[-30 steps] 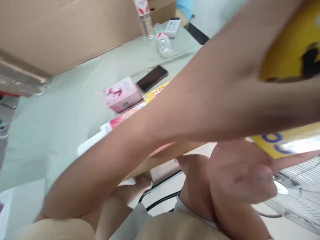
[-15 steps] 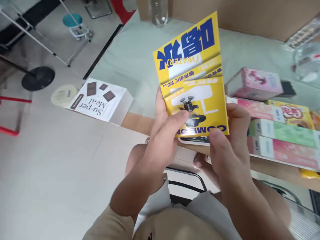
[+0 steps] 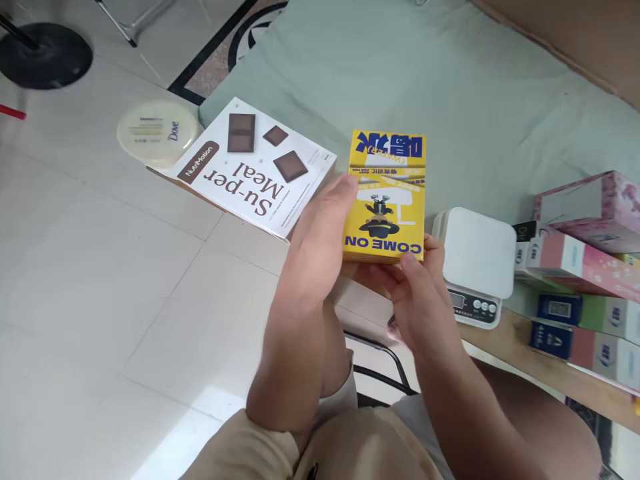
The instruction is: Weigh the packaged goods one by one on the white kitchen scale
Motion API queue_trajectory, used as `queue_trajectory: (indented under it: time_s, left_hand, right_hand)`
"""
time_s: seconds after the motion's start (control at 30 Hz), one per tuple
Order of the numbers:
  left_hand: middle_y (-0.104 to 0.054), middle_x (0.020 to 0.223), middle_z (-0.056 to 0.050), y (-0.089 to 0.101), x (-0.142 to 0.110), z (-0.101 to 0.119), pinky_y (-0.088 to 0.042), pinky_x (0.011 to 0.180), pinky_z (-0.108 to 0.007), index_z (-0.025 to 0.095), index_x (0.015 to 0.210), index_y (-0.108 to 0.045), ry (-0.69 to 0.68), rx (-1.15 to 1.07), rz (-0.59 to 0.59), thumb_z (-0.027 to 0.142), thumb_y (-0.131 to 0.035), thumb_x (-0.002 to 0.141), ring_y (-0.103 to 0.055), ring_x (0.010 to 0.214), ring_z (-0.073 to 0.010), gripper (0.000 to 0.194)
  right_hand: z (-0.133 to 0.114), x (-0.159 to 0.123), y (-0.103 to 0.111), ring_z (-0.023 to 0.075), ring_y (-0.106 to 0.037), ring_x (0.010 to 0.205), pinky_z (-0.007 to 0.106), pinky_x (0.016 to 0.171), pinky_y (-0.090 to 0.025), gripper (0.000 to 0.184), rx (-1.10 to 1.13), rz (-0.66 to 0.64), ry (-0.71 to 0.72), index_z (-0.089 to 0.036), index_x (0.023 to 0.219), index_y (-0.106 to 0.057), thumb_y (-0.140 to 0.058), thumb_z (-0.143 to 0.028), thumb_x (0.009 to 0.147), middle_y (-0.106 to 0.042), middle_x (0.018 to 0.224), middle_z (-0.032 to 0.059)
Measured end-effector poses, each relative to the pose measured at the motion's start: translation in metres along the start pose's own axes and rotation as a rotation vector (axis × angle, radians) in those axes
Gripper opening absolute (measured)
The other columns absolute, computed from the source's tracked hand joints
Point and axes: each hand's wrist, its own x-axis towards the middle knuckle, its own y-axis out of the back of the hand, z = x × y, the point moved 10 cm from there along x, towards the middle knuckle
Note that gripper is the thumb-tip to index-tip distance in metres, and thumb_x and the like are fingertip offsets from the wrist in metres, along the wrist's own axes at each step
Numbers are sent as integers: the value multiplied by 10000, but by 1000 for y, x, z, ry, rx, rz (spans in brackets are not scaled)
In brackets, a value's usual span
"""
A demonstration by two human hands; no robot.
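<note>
- You've got 1 left hand and 1 right hand, both bare
- 1 yellow box
- 1 white box, 3 chocolate pieces printed on it
- 1 Dove tub
- 1 scale, 3 round buttons
- 1 pink floral box
- 2 navy-ended boxes
- other long cartons on your right: overlapping, can't count
- 1 round black base

Glossy yellow cardboard box; matt green cloth.
</note>
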Motion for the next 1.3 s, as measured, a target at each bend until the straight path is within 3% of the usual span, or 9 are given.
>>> queue_trajectory:
  time_s: [0.13,0.23,0.37,0.6,0.7,0.77,0.87,1.07,1.3]
  left_hand:
    - [-680,1475,-15,16,-10,30,-332,1355,-405,253,1157,-601,-132,97,81,442,-337,986,-459,1581,-183,367]
    - [-709,1449,-34,24,-18,48,-387,1318,-472,259,1144,-590,-237,165,144,429,-347,956,-509,1550,-239,351]
    - [-784,1239,-28,28,-22,51,-471,1187,-619,283,1077,-657,-286,200,214,517,-358,936,-546,1496,-388,405]
    - [-758,1033,-13,79,-60,59,-560,1127,-459,372,967,-707,-446,-89,553,407,-303,1016,-639,1343,-274,409]
    - [-706,799,57,114,-75,61,-601,954,-304,345,769,-658,-610,-366,676,380,-325,1056,-719,993,-149,441]
    - [-555,605,61,135,-77,57,-569,679,-233,266,654,-533,-733,-619,772,337,-335,1011,-591,603,-79,414]
    - [-323,529,78,150,-70,50,-382,467,-189,226,644,-370,-834,-776,883,356,-443,823,-357,421,-49,233]
    - [-259,637,23,146,-46,48,-445,548,-246,226,711,-253,-668,-438,744,354,-526,760,-329,551,-123,305]
    - [-265,704,10,146,-40,39,-451,606,-274,236,721,-303,-623,-468,726,404,-570,760,-323,601,-137,318]
  right_hand:
    - [-16,-9,21,253,-737,1011,490,857,-653,719,-506,-36,90,-302,1463,-429,-693,-632,882,-607,1437,147]
    - [-49,-14,23,374,-626,1289,638,998,-589,870,-820,66,389,-267,1517,-437,-789,-572,781,-557,1453,186]
    - [-67,-20,-13,440,-308,1607,723,1230,-384,759,-941,17,743,-347,1454,-531,-834,-449,766,-342,1665,134]
    - [-57,-16,-33,383,-478,1531,635,1213,-476,484,-970,46,796,-335,1358,-634,-737,-267,890,-461,1614,139]
    - [-59,-19,-34,362,-586,1441,561,1119,-578,461,-1026,112,842,-332,1336,-642,-740,-255,892,-508,1583,145]
    - [-61,-21,-39,352,-620,1408,511,1069,-614,478,-1085,155,899,-327,1344,-635,-741,-218,891,-537,1564,147]
    - [-66,-25,-47,348,-647,1378,472,1039,-628,505,-1154,215,992,-294,1354,-632,-750,-157,883,-573,1522,170]
    - [-68,-30,-54,354,-628,1370,540,1125,-562,496,-1136,192,1064,-267,1358,-647,-761,-172,884,-558,1514,175]
    - [-68,-34,-60,346,-627,1323,525,1072,-584,502,-1096,149,1084,-291,1371,-623,-774,-249,895,-556,1471,157]
